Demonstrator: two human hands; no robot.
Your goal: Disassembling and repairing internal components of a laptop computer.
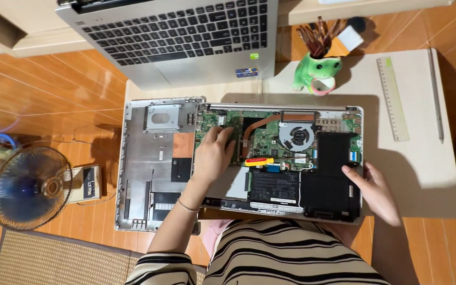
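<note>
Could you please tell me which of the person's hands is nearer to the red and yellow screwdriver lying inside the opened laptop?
Left. The left hand rests on the board just left of the screwdriver; the right hand grips the laptop's right edge.

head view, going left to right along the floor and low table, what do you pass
fan → removed bottom cover → left hand → red and yellow screwdriver → right hand → ruler → pen
</note>
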